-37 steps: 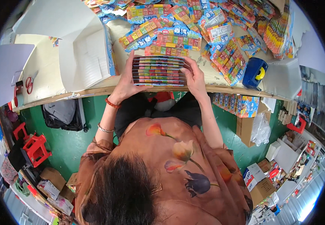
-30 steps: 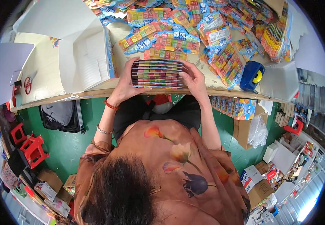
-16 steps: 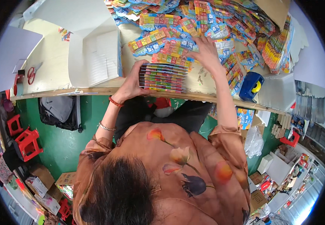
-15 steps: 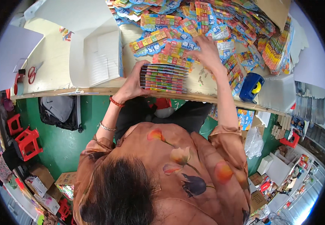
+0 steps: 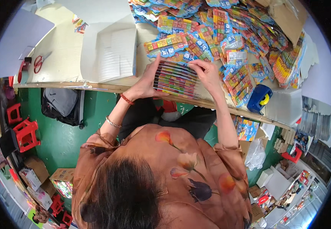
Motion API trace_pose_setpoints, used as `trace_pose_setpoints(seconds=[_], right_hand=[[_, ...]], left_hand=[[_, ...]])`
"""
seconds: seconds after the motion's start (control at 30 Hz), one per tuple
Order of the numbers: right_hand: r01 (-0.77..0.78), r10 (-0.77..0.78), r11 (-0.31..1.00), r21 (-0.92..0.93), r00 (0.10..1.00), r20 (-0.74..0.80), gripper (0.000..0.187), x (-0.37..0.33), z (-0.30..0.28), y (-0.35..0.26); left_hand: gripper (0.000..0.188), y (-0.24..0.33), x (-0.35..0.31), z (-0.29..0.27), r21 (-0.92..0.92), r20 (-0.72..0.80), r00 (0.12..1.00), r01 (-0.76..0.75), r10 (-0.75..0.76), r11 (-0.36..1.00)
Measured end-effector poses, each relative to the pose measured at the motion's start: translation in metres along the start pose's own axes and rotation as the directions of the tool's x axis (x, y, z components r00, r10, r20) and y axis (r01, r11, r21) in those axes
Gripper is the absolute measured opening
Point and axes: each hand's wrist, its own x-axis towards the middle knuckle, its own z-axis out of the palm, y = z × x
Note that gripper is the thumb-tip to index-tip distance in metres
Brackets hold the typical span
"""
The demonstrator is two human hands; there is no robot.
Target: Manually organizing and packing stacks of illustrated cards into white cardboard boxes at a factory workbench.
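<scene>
At the table's front edge my left hand (image 5: 146, 83) is closed round the left end of a stack of colourful printed cards (image 5: 177, 81). The cards stand in overlapping rows, their thin edges showing as dark lines. My right hand (image 5: 208, 75) is at the stack's far right corner, thumb and fingers pinched on the edge of a card there. How much of that card is in the fingers is hidden. Just beyond lies a loose pile of similar cards (image 5: 175, 45), blue-edged with rows of red, yellow and green squares.
An open white box (image 5: 110, 57) stands left of the stack, with red-handled scissors (image 5: 38, 64) farther left. On the right are a blue tape dispenser (image 5: 257, 98), a clear plastic bin (image 5: 285, 104) and a fanned bundle of cards (image 5: 288, 63). Red stools (image 5: 26, 133) stand on the green floor.
My right hand has come back from the pile to the stack, its fingers now pinched at the far right corner. My left hand still holds the stack. The whole view has shifted slightly.
</scene>
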Motion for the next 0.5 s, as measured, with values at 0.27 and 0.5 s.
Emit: trace_pose_setpoints(seconds=[0.27,0.5], right_hand=[[0.161,-0.086,0.951,-0.265,0.958,0.273,0.112,-0.046,-0.020,-0.026],[0.218,-0.172,0.912,-0.348,0.973,0.156,0.103,-0.048,0.000,-0.015]], left_hand=[[0.105,0.009,0.009,0.000,0.084,0.005,0.998,0.062,-0.063,0.995],[0.104,0.000,0.014,0.012,-0.133,-0.053,0.995,-0.094,0.087,0.987]])
